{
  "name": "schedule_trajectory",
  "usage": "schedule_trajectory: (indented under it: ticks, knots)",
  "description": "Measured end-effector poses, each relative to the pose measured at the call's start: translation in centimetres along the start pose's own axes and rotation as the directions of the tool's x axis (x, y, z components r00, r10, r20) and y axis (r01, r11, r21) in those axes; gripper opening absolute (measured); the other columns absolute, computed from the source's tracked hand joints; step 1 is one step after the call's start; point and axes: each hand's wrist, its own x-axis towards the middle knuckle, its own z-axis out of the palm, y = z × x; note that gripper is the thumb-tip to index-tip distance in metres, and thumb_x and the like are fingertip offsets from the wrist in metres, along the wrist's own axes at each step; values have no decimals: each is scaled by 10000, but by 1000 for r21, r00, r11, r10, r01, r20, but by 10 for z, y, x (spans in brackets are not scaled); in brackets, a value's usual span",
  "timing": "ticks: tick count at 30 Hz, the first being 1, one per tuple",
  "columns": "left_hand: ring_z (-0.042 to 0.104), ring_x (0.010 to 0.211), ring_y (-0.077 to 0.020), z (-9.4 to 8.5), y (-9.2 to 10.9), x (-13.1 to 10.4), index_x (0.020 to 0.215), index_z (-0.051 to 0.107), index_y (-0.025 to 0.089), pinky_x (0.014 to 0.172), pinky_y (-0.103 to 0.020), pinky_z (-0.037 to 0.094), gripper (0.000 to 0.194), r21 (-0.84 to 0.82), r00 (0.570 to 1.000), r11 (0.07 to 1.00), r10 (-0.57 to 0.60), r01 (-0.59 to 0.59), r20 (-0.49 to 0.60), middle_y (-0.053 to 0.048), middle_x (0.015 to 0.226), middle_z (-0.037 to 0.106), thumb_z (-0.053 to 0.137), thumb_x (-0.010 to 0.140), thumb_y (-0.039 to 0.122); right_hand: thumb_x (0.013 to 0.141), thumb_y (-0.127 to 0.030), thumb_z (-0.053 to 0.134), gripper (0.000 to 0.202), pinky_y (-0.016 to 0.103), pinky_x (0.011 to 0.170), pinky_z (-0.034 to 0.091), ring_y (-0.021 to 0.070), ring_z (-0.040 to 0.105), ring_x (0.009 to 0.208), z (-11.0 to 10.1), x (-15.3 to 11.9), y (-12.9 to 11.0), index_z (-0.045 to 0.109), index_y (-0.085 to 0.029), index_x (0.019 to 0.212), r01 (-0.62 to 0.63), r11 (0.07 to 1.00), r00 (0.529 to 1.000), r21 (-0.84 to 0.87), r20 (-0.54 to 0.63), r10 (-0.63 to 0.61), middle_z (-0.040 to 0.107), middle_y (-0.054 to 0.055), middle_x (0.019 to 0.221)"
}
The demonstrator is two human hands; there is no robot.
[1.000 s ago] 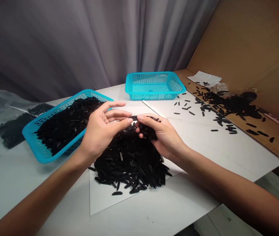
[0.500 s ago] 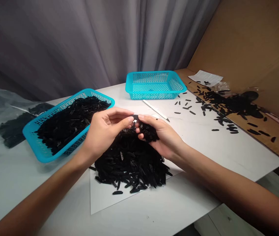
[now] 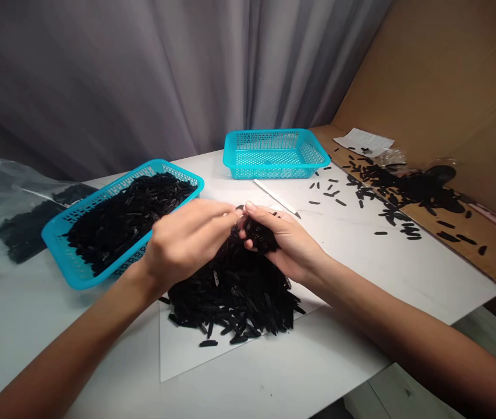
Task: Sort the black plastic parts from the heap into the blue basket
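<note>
I look down at my two hands meeting over a heap of small black plastic strips (image 3: 234, 291) piled on a white sheet (image 3: 195, 355) on the counter (image 3: 361, 273). My right hand (image 3: 287, 241) is cupped around a loose clutch of strips (image 3: 260, 234). My left hand (image 3: 187, 241) is blurred, its fingers drawn narrow against the right fingertips; I cannot tell whether they pinch a single strip.

A turquoise basket (image 3: 62, 244) heaped with the same strips sits just left of the pile. A second turquoise basket (image 3: 274, 152), which looks empty, stands farther back. A white stick (image 3: 277, 198) lies between it and my hands. More strips lie scattered (image 3: 400, 192) to the right, over the cardboard (image 3: 461, 227).

My judgement of the risks: the cupped clutch is loose, so strips could spill back onto the heap; and a strip passed between fingertips could slip and vanish among identical pieces.
</note>
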Motion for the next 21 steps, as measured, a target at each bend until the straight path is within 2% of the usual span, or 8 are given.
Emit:
schedule_trajectory:
  ticks: [2, 3, 7, 10, 13, 15, 18, 21]
  knots:
    - [741, 910, -195, -4, -6, -2, 1052, 742, 179, 825, -293, 633, 253, 103, 960, 955, 275, -279, 50, -55, 974, 778, 721, 826, 68, 762, -367, 821, 237, 202, 576, 462, 101, 586, 705, 0, 1, -1, 732, -151, 802, -27, 999, 999, 27, 32, 26, 641, 13, 783]
    - [738, 923, -202, -6, -9, -2, 1074, 733, 172, 827, -302, 640, 269, 138, 936, 925, 345, -353, 75, -63, 992, 772, 718, 828, 65, 757, -367, 825, 242, 201, 571, 463, 101, 585, 698, 0, 1, -2, 729, -149, 796, -30, 999, 999, 32, 47, 28, 637, 11, 770]
    - [730, 985, -243, -14, -11, 2, 1091, 725, 116, 890, -332, 645, 267, 214, 874, 848, 465, -486, 143, -108, 1049, 750, 711, 830, 59, 765, -345, 820, 220, 191, 567, 464, 98, 580, 686, -1, 0, -7, 729, -147, 797, 1, 1000, 994, -4, 107, -1, 625, 7, 744]
    - [739, 969, -239, -17, -10, 4, 1069, 727, 111, 912, -321, 642, 242, 230, 857, 826, 490, -515, 161, -102, 1044, 748, 700, 836, 51, 775, -305, 812, 186, 187, 566, 458, 92, 572, 675, -1, -1, -10, 741, -142, 829, 27, 997, 992, -73, 128, -17, 633, 11, 757]
    - [738, 982, -231, -15, -10, 3, 1109, 715, 149, 904, -318, 643, 279, 205, 875, 851, 462, -483, 147, -78, 1058, 750, 692, 847, 59, 777, -291, 807, 164, 197, 577, 455, 98, 574, 684, -1, -2, -11, 743, -149, 828, 59, 993, 993, -106, 110, -47, 640, 13, 762]
    - [736, 979, -221, -11, -9, 2, 1141, 702, 179, 878, -319, 644, 311, 186, 907, 888, 406, -420, 109, -63, 1045, 754, 696, 849, 71, 776, -301, 805, 165, 207, 581, 449, 103, 570, 687, 1, -2, -11, 737, -152, 796, 86, 989, 993, -116, 89, -76, 636, 11, 749]
    - [737, 902, -182, -3, -6, 1, 1112, 700, 211, 822, -293, 628, 303, 173, 969, 954, 246, -243, 5, -33, 983, 766, 719, 838, 82, 752, -314, 819, 183, 224, 583, 438, 115, 568, 699, 2, -3, -11, 734, -154, 776, 114, 986, 993, -124, 54, -108, 633, 14, 751]
    - [735, 845, -160, 2, -1, 2, 1023, 714, 224, 793, -275, 607, 242, 101, 995, 992, 77, -70, -67, -12, 940, 774, 743, 820, 95, 757, -308, 815, 173, 235, 597, 436, 119, 565, 710, 3, -4, -10, 735, -161, 798, 117, 987, 993, -111, 48, -112, 632, 14, 771]
